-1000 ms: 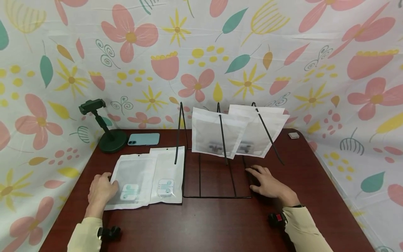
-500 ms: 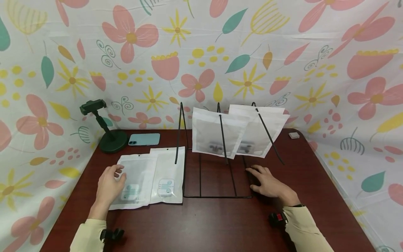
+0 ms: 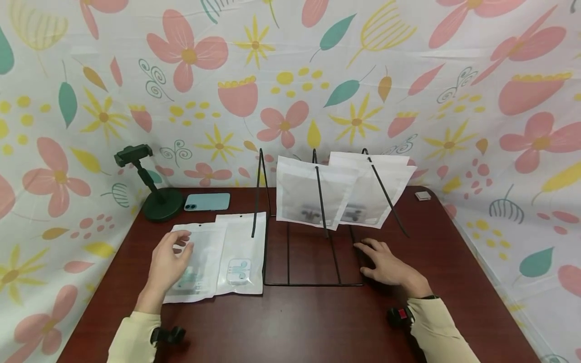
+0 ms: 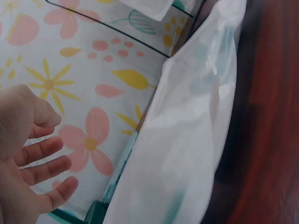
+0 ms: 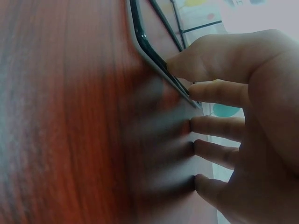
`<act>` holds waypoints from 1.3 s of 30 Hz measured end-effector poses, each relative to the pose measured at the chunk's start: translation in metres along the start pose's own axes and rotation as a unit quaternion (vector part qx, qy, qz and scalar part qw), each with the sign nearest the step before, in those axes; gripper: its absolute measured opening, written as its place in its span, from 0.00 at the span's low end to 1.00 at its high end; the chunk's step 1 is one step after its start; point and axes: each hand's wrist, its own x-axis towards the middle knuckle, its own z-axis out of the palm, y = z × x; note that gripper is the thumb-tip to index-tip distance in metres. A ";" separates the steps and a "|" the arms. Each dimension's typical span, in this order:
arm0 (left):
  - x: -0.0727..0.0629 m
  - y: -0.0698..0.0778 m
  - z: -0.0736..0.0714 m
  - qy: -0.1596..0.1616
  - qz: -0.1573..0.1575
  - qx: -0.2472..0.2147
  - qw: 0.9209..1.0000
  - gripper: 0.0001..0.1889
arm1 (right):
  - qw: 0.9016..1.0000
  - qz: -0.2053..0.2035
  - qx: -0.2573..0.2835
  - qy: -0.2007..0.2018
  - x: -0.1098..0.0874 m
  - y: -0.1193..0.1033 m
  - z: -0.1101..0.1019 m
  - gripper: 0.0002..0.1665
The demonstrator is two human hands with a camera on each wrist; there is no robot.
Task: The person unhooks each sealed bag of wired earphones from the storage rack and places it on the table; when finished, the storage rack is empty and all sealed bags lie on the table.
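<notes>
Two white zip pouches lie overlapping on the table: the left pouch and the right pouch, whose clear front shows boxed earphones. My left hand hovers over the left pouch, fingers loosely curved and holding nothing; it hides part of that pouch. In the left wrist view the fingers stand apart from the pale pouch. A black wire rack stands right of the pouches. At its right side rests my right hand, fingertips on the table, thumb and index tips right at the wire in the right wrist view.
More white pouches lean in the rack's slots. A blue phone and a dark green phone stand sit at the back left. A small white square item lies at the back right. A flowered cloth hangs behind the table.
My left hand has lifted from beside the left pouch and moved right and away from me, over it. That pouch's left edge is now more covered. My right hand has stayed by the rack.
</notes>
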 end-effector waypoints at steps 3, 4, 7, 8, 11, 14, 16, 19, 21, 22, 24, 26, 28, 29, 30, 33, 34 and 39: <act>0.004 0.007 0.004 0.002 0.014 -0.021 1.000 0.13 | 1.000 0.002 0.002 0.002 0.000 -0.002 0.000 0.36; 0.005 0.010 0.005 0.003 0.018 -0.028 0.999 0.13 | 1.000 -0.001 0.001 0.004 0.000 -0.003 0.000 0.36; 0.009 0.018 0.009 0.001 0.028 -0.047 0.999 0.14 | 1.000 -0.002 0.001 0.009 0.000 -0.005 -0.002 0.36; 0.010 0.021 0.011 -0.001 0.032 -0.054 0.998 0.15 | 1.000 -0.002 -0.001 0.010 0.000 -0.006 -0.002 0.36; 0.014 0.029 0.015 -0.010 0.043 -0.071 0.997 0.15 | 1.000 0.000 -0.001 0.007 -0.001 -0.006 -0.004 0.36; 0.019 0.037 0.020 -0.017 0.054 -0.088 0.995 0.15 | 1.000 0.001 -0.003 0.006 -0.001 -0.006 -0.004 0.36; 0.022 0.042 0.023 -0.020 0.061 -0.095 0.993 0.15 | 1.000 -0.001 -0.004 0.008 0.000 -0.005 -0.004 0.36; 0.026 0.049 0.027 -0.027 0.069 -0.104 0.992 0.15 | 1.000 -0.003 -0.006 0.011 0.001 -0.004 -0.003 0.36; 0.028 0.055 0.029 -0.032 0.071 -0.108 0.991 0.15 | 1.000 -0.005 -0.008 0.011 0.001 -0.004 -0.002 0.36; 0.028 0.057 0.030 -0.033 0.071 -0.110 0.991 0.15 | 1.000 -0.003 -0.006 0.010 0.000 -0.003 -0.002 0.36; 0.030 0.060 0.032 -0.037 0.074 -0.111 0.990 0.15 | 1.000 -0.002 -0.005 0.009 0.000 -0.003 -0.001 0.36; 0.031 0.063 0.034 -0.042 0.077 -0.112 0.990 0.15 | 1.000 0.000 -0.004 0.008 0.000 -0.003 -0.001 0.35; 0.032 0.065 0.036 -0.048 0.080 -0.116 0.989 0.15 | 1.000 0.002 -0.002 0.006 0.000 -0.003 -0.001 0.35; 0.033 0.067 0.037 -0.052 0.080 -0.116 0.989 0.16 | 1.000 0.002 -0.002 0.005 0.000 -0.003 -0.001 0.35; 0.033 0.068 0.038 -0.056 0.080 -0.117 0.988 0.16 | 1.000 0.003 -0.002 0.005 0.000 -0.003 -0.001 0.35; 0.036 0.073 0.042 -0.065 0.082 -0.121 0.987 0.17 | 1.000 0.006 0.002 0.004 -0.001 -0.004 -0.001 0.36; 0.036 0.075 0.043 -0.068 0.084 -0.124 0.986 0.17 | 1.000 0.007 0.003 0.003 -0.001 -0.004 -0.001 0.36; 0.039 0.082 0.051 -0.072 0.099 -0.143 0.982 0.19 | 1.000 0.006 0.005 0.003 0.000 -0.004 -0.001 0.36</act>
